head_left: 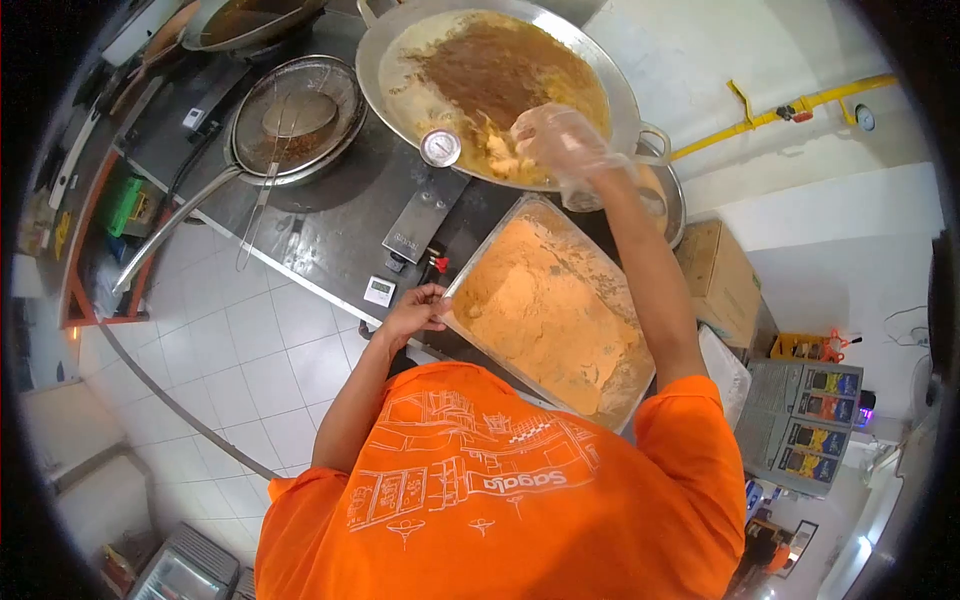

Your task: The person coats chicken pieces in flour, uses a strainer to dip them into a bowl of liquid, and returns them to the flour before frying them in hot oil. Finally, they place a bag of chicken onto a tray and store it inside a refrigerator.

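Observation:
My left hand [420, 310] grips the left rim of a rectangular metal tray [463, 275] with its fingers. Orange-tinted flour [535, 315] fills much of that tray, heaped towards the left side. Over the near edge of a large wok [628, 95], my right hand [562, 140] wears a clear plastic glove. Its fingers are curled at a pale battered piece [503, 152], which is low at the surface of the bubbling oil [500, 70]. A round dial thermometer [440, 148] sits at the wok's near rim.
A long-handled strainer [300, 120] rests on a pan left of the wok. A small digital timer [379, 291] is at the counter's front edge. Yellow gas piping [780, 115] runs along the wall, and a cardboard box [718, 280] stands at right.

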A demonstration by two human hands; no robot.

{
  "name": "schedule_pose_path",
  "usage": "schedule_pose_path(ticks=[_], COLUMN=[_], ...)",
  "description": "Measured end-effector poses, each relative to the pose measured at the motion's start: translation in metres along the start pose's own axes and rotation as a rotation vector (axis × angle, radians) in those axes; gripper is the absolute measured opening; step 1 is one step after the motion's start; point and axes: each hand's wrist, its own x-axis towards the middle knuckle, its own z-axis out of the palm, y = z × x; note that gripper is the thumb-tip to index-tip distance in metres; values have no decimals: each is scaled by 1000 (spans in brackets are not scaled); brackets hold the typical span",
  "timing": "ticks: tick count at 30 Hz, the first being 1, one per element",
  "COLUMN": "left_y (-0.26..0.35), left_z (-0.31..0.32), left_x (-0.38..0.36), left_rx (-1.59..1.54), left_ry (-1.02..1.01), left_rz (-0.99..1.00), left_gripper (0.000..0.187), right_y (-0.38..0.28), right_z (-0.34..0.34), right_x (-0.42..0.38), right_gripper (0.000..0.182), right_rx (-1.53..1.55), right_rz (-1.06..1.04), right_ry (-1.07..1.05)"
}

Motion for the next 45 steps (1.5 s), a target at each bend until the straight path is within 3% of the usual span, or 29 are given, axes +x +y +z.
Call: schedule_pose_path(ticks=[1,3,4,6,7,8,10,12,14,16,18,22,24,28,30,32,34,35,37,38,40,42,45], left_y=[2,0,1,1,1,2,2,-3,-4,-1,1,0,1,1,2,3,1,0,0,1,2,1,4], left_z=[0,0,1,0,2,3,2,0,-1,3,6,4,5,2,5,7,7,5,5,5,4,2,3], left_x=[0,2,0,1,1,1,2,6,6,4,1,1,2,2,1,2,0,-1,0,1,0,2,0], left_rx=[11,20,33,7,14,17,29,15,11,6,53,32,17,50,64,65,17,13,-3,-7,8,13,-13], left_ry=[4,8,13,5,-3,4,13,31,31,29,70,62,44,42,51,63,62,64,46,46,38,36,26], left_rz=[5,6,6,-8,-20,-28,-36,-25,-28,-30,-40,-42,-24,-35,-29,-22,-19,-19,-21,-13,-6,-22,-31], left_gripper=[23,23,23,24,24,24,24,23,22,22,19,21,21,23,24,25,27,27,28,28,29,29,26], right_y=[-12,-43,-50,-63,-57,-44,-26,-13,-16,-16,-7,-3,-4,-9,28,10,59,65,64,59,34,52,5], right_z=[-14,-35,-30,-18,1,35,140,223,268,275,273,238,244,253,276,202,231,224,201,187,136,105,-12], right_x=[-18,-68,-86,-112,-123,-135,-167,-176,-169,-171,-184,-234,-246,-254,-280,-279,-328,-339,-348,-345,-323,-310,-228], right_gripper=[29,21,21,14,18,25,25,24,24,24,25,23,27,30,23,20,28,28,24,24,24,29,31], right_rx=[8,-307,-300,313,226,136,130,187,122,55,282,247,57,-169,238,476,225,224,478,472,645,606,845], right_rz=[14,-369,-348,78,-88,-256,-21,-138,-82,-25,126,103,69,50,96,459,521,518,941,936,1064,765,577], right_ry=[-2,329,325,-8,-29,-49,-204,-204,-276,-348,-291,-189,-510,-548,-226,-278,-37,-41,-82,-80,181,355,424])
